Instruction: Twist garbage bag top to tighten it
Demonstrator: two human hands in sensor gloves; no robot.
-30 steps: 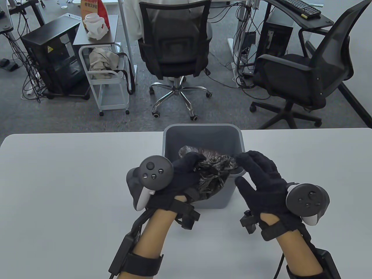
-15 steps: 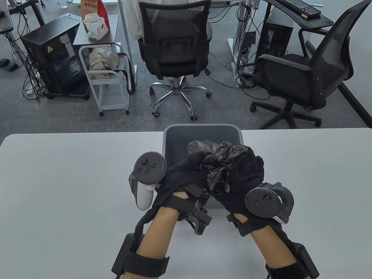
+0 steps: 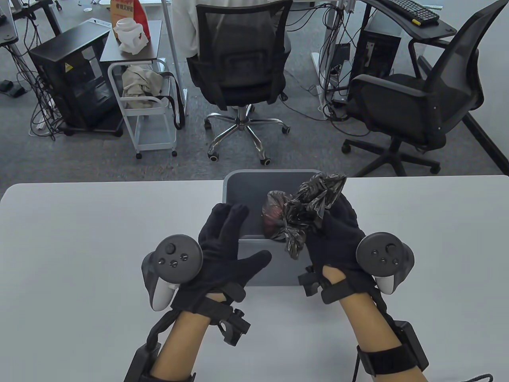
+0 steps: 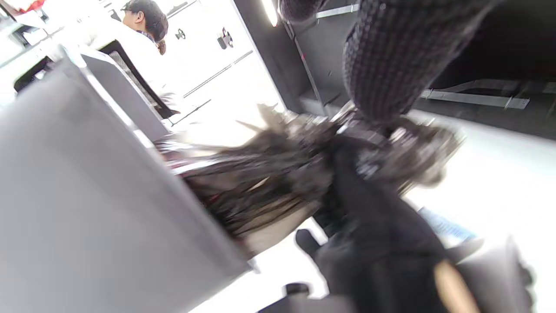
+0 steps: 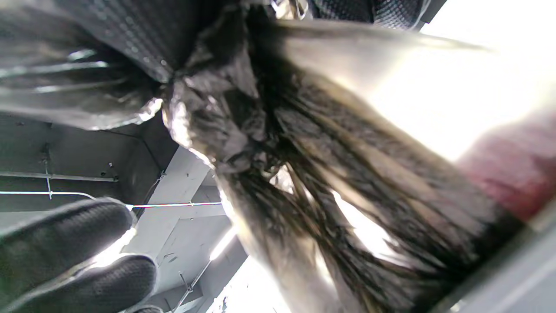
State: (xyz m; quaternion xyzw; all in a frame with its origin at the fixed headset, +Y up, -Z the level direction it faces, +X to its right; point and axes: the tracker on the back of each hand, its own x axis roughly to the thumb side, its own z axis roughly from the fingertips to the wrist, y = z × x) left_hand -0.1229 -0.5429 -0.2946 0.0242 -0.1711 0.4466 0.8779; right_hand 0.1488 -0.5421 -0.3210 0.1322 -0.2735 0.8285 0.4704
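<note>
A thin black garbage bag (image 3: 302,211) sits in a grey bin (image 3: 238,183) on the white table. Its top is gathered into a crumpled neck with a loose tuft (image 3: 324,187) standing up at the bin's right rim. My right hand (image 3: 334,230) grips this neck; the bag's pleats show stretched tight in the right wrist view (image 5: 304,165). My left hand (image 3: 226,242) is off the bag, fingers spread, over the bin's near left rim. In the left wrist view the bag neck (image 4: 269,174) is blurred, with my right hand (image 4: 373,226) on it.
The bin stands at the table's far edge (image 3: 119,184). Beyond it are two black office chairs (image 3: 238,63), a white cart (image 3: 147,115) and cables on the floor. White table top (image 3: 79,246) lies to both sides of the hands.
My left hand has let go of the bag neck and drawn back to the left, fingers spread. My right hand has taken the neck and carried it right, so the tuft now stands up.
</note>
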